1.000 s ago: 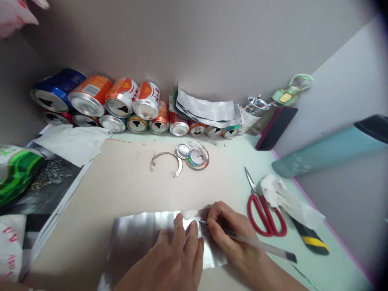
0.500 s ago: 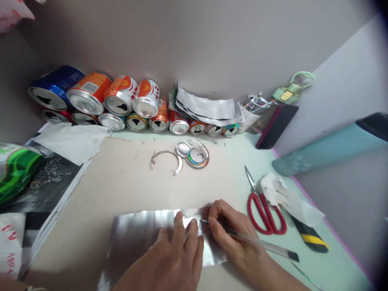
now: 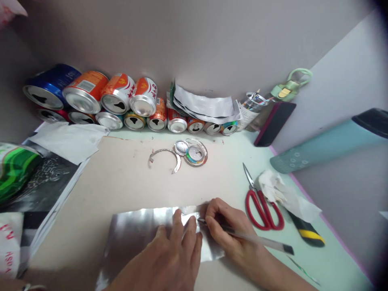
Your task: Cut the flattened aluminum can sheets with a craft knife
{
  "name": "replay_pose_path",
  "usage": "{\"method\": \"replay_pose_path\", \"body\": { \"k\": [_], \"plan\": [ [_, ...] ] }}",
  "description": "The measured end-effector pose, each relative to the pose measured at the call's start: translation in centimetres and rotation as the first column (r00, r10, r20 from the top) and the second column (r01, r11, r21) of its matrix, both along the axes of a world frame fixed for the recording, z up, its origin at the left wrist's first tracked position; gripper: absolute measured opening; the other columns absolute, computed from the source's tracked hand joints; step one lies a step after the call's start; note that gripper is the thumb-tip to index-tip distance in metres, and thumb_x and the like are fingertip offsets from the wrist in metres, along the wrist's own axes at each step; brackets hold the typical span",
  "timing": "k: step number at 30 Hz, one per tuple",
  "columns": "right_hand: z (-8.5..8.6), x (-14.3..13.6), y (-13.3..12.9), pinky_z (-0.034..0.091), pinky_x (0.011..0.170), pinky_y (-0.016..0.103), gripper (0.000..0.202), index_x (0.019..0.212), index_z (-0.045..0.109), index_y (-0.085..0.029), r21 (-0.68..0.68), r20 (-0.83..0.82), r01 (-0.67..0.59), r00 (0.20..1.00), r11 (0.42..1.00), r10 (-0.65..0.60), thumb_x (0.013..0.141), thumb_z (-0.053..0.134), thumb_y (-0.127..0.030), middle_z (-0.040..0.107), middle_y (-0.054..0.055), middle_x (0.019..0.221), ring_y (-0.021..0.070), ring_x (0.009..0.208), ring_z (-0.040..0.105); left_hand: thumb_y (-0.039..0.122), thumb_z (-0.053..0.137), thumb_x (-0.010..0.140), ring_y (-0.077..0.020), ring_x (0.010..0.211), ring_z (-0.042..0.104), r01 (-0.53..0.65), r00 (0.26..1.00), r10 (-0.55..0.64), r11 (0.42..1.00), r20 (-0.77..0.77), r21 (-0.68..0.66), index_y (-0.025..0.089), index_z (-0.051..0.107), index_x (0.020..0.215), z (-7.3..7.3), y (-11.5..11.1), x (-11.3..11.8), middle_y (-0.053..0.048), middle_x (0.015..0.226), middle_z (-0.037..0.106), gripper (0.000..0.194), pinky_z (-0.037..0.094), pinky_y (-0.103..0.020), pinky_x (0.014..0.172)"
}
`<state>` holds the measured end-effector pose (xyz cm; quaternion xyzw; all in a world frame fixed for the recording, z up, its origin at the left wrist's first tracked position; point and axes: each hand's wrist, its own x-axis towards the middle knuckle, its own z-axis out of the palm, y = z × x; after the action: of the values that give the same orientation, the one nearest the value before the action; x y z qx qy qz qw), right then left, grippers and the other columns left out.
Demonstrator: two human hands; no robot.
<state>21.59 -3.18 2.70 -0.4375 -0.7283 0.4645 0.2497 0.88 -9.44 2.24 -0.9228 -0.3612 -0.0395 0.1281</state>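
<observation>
Right hand (image 3: 230,228) pinches the pen (image 3: 273,243) at the metal sheet (image 3: 136,230), left hand (image 3: 169,258) spread open; can ends (image 3: 181,148) cut off, penwork seemingly underway (any line unclear)

Your left hand (image 3: 171,256) presses the metal sheet (image 3: 133,234), your right hand (image 3: 232,228) holds the pen (image 3: 268,241), scissors (image 3: 263,206) lying toward the table's (image 3: 323,260) right edge.

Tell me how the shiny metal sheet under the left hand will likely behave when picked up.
The metal sheet looks thin, so it is probably light and springy, flexing rather than staying flat; the similar sheets on the cans bow. Its smooth, glossy face may slide easily once the left hand stops pressing.
</observation>
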Motion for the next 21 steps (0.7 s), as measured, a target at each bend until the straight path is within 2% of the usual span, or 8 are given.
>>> {"method": "replay_pose_path", "body": {
  "k": [13,21],
  "plan": [
    [-0.35,0.28,-0.18,0.033,0.055,0.025,0.026,0.078,0.047,-0.022,0.047,0.031,0.002,1.000,0.999,-0.003,0.103,0.049,-0.028,0.049,-0.004,0.069,0.0125,0.061,0.041,0.023,0.042,0.102,-0.0273,0.123,0.065,-0.010,1.000,0.010,1.000,0.021,0.020,0.021,0.065,0.137,-0.34,-0.31,-0.15,-0.006,0.137,0.069,0.041,0.050,-0.035,0.075],
    [-0.37,-0.02,-0.21,0.033,0.053,0.025,0.025,0.076,0.049,-0.022,0.002,0.002,0.013,1.000,1.000,-0.013,0.100,0.051,-0.029,0.051,-0.003,0.068,0.0125,0.060,0.040,0.021,0.039,0.103,-0.0272,0.126,0.063,0.023,1.000,-0.023,1.000,-0.001,-0.006,0.017,0.062,0.140,-0.16,-0.09,-0.12,-0.008,0.140,0.067,0.044,0.050,-0.035,0.077]
  ]
}}
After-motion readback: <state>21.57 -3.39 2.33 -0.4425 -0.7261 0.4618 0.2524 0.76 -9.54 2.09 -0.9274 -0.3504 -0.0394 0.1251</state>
